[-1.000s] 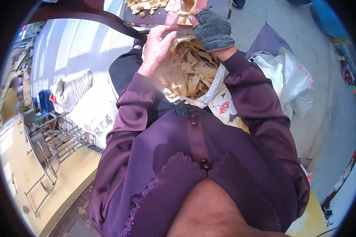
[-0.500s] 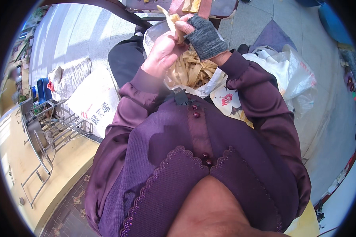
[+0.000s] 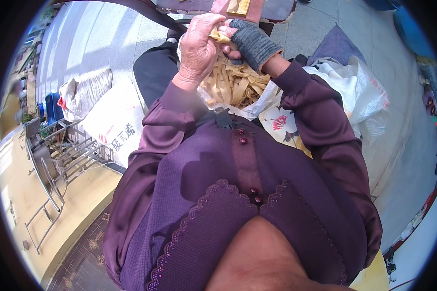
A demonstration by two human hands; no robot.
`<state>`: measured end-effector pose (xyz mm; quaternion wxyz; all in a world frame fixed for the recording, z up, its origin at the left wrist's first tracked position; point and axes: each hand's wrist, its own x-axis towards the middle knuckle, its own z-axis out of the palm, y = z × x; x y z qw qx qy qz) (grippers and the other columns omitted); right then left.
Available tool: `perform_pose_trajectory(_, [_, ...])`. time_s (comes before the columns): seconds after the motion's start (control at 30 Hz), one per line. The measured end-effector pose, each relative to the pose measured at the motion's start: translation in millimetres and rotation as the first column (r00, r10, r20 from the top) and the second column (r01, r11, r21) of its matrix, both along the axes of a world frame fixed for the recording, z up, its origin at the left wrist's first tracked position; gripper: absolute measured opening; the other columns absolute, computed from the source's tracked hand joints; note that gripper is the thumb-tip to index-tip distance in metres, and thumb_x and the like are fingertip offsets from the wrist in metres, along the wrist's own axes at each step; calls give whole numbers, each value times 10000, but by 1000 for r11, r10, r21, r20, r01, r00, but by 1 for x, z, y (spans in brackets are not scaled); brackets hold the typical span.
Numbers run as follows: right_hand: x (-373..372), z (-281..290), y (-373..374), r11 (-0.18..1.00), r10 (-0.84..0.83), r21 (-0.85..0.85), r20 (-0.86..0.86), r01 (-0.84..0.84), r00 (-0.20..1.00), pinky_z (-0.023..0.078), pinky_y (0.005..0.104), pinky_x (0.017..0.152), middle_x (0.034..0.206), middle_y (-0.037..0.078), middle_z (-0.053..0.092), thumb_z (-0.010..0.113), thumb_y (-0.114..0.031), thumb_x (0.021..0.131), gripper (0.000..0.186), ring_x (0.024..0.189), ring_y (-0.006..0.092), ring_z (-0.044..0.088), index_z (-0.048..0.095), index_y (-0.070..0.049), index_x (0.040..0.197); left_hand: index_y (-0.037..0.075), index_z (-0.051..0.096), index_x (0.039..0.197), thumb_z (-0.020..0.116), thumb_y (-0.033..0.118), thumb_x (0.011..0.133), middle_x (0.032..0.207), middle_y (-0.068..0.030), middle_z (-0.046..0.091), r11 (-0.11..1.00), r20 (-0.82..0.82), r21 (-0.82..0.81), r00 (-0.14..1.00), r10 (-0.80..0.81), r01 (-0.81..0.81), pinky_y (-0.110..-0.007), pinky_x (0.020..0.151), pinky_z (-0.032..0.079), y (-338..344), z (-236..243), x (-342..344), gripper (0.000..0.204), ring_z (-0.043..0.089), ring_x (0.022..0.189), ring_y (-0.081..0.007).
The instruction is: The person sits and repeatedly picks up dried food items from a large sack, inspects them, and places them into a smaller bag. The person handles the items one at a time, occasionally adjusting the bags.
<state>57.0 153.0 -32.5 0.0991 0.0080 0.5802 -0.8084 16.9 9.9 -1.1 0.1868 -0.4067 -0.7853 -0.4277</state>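
My left hand (image 3: pixel 201 48), bare, is closed with its fingertips on a folded, pale yellow flat strip (image 3: pixel 219 35). From the other side my right hand (image 3: pixel 252 43), in a grey fingerless knitted glove, pinches the same strip. The two hands nearly meet, so part of the strip is hidden between the fingers. Under them, a white sack (image 3: pixel 251 112) holds a heap of similar yellowish strips (image 3: pixel 235 87), curled and tangled; I cannot tell what they are made of.
Beyond my hands is a low bench (image 3: pixel 272 10) with a pink cloth and a yellow block (image 3: pixel 238 7) on it. White plastic bags (image 3: pixel 369 92) lie to the right, a white printed sack (image 3: pixel 116 116) to the left. A metal rack (image 3: pixel 68 150) stands farther left.
My left hand has turned from palm-up to back-up and risen over the strip. The strip's upright end has dropped out of sight between the fingers. My right hand has shifted slightly.
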Motion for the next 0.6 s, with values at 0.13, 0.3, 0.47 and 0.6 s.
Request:
perform_pose_trajectory(0.13, [-5,-4,5,726,79,550,-662,412,745,469,334,666,786,115,606,531,-372,920,348,710,244,599,596,-31,935,17,585,973,550,93,915,904,-69,630,992,447,101,894,21,-74,-270,717,495,-5,-13,-4,101,625,835,-168])
perform_pose_trajectory(0.3, [5,28,21,467,232,694,-695,548,681,490,338,679,897,101,600,546,-283,926,272,758,250,625,565,-51,1066,-31,545,1086,511,25,913,1007,-101,620,819,800,572,250,-545,-48,-294,852,506,-8,6,-7,184,613,968,-184])
perform_pose_trajectory(0.47, [-7,29,27,799,82,555,-481,231,873,473,311,641,783,68,614,602,-292,889,266,737,187,613,624,-57,1013,-22,558,1063,540,13,896,1020,-82,616,882,736,464,515,-439,88,-264,859,475,-7,6,-12,172,594,954,-132])
perform_pose_trajectory(0.6, [-8,17,23,976,144,-150,-98,-158,985,412,200,510,647,-6,564,620,-347,875,301,548,68,514,695,-60,925,1,587,1034,578,80,912,958,-35,622,939,605,330,743,-287,93,-222,815,488,-11,-9,-24,146,592,897,-98])
